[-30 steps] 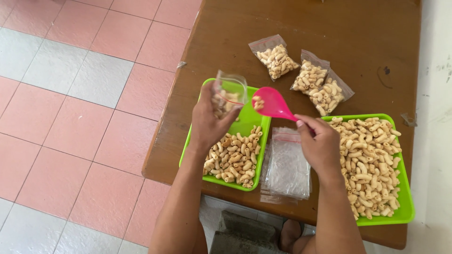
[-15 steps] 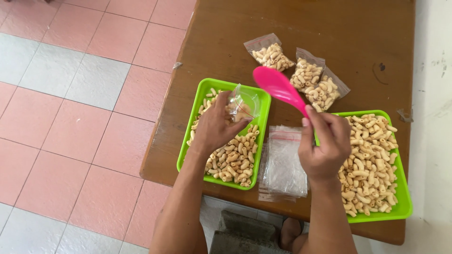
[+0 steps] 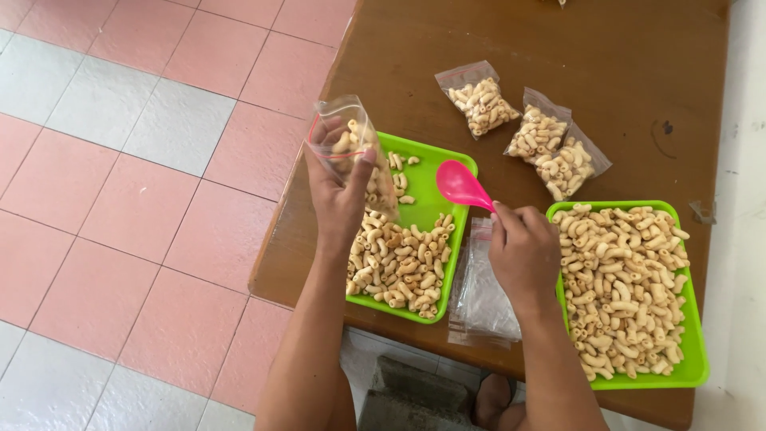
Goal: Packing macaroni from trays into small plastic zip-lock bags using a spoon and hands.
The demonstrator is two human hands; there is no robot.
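Nearest, a stack of empty clear plastic bags (image 3: 483, 299) lies on the brown wooden table (image 3: 606, 88) between two green plastic trays of pale macaroni-shaped snacks (image 3: 431, 215) (image 3: 692, 363). The right hand (image 3: 523, 255) grips a pink plastic scoop (image 3: 463, 185) over the left tray; the left hand (image 3: 339, 195) pinches a partly filled clear bag (image 3: 345, 140) upright above the table's edge. Farther off lie three filled bags (image 3: 481, 100). Pink and grey floor tiles (image 3: 144, 160) spread left.

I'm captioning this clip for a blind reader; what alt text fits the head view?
Seen from above, a left hand lifts a clear bag partly filled with macaroni-shaped snacks, while the right hand holds a pink scoop over a green tray of snacks on a brown table.
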